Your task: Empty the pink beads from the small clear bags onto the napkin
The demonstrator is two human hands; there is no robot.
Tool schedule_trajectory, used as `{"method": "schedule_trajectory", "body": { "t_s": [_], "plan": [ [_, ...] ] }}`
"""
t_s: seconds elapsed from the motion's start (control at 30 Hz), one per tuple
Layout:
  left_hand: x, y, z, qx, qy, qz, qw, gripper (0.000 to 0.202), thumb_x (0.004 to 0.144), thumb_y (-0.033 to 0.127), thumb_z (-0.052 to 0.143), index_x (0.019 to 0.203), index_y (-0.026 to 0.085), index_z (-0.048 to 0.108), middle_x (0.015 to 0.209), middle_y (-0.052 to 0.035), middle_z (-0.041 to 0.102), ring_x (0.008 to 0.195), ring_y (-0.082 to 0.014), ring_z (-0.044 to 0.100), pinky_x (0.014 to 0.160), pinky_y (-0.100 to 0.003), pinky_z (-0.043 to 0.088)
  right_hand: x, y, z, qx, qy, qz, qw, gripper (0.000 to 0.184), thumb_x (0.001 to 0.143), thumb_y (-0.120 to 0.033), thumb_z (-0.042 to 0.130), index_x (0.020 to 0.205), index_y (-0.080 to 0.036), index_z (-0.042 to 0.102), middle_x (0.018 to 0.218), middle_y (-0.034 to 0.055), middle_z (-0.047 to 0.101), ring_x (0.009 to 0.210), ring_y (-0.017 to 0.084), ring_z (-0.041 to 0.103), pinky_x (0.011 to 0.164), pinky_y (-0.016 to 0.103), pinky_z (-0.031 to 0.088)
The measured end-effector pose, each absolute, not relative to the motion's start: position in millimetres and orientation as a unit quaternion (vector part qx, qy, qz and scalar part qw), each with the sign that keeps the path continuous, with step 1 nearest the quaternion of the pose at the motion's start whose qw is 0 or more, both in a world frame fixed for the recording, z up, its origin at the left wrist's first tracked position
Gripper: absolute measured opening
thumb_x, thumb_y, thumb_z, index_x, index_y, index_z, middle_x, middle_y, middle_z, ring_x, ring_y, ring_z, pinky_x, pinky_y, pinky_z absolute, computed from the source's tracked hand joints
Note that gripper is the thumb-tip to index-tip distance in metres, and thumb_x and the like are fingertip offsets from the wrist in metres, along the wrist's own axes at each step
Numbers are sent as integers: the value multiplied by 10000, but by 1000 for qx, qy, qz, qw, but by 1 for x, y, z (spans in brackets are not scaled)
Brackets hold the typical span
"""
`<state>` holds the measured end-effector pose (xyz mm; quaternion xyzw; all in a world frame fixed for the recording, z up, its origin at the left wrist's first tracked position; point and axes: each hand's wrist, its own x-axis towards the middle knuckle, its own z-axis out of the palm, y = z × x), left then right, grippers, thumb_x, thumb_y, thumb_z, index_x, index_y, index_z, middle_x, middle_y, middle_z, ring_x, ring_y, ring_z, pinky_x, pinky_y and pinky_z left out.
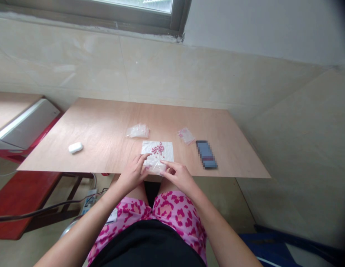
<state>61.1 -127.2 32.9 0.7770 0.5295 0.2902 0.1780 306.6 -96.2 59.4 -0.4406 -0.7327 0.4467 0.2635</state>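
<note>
A small clear plastic bag (155,166) lies at the near edge of the wooden table (105,129), held between both hands. My left hand (133,173) pinches its left side, fingers curled. My right hand (178,175) grips its right side, index finger pointing at the bag. Just behind the bag a white sheet (158,150) carries a heap of small pink beads (158,149).
A pile of empty clear bags (138,130) lies behind the sheet. A small bag with pink contents (186,135) sits to the right, beside a dark phone (206,154). A white case (75,147) rests at the left. A red bench (19,196) stands lower left.
</note>
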Motion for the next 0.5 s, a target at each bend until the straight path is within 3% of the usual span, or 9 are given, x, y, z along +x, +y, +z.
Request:
{"method": "schedule_trajectory", "body": {
  "t_s": [0.13, 0.27, 0.37, 0.5],
  "plan": [
    [61, -128, 37, 774, 532, 300, 165, 746, 859, 98, 625, 1534, 251, 344, 1468, -177, 463, 1384, -356, 472, 1134, -578, 434, 306, -96, 56, -442, -736, 436, 271, 463, 911, -340, 745, 1362, -250, 697, 854, 5, 724, 695, 149, 612, 735, 281, 518],
    [69, -134, 45, 796, 486, 296, 206, 845, 844, 244, 773, 1562, 277, 330, 1562, -182, 407, 1456, -379, 411, 1168, -585, 415, 300, -102, 54, -421, -752, 444, 245, 446, 905, -314, 755, 1341, -234, 710, 907, 24, 743, 700, 159, 621, 729, 289, 521],
    [73, -137, 50, 817, 439, 288, 239, 733, 862, 303, 788, 1503, 277, 433, 1442, -164, 545, 1358, -358, 521, 1117, -556, 470, 293, -109, 59, -391, -771, 444, 238, 355, 892, -253, 758, 1247, -230, 753, 1002, 42, 751, 774, 178, 644, 765, 296, 523],
    [74, -138, 54, 821, 418, 269, 280, 614, 879, 318, 791, 1426, 258, 518, 1259, -133, 659, 1153, -312, 638, 981, -478, 545, 289, -111, 66, -376, -780, 448, 224, 89, 883, -198, 750, 967, -209, 777, 867, 12, 711, 754, 170, 622, 696, 263, 484]
  ]
}}
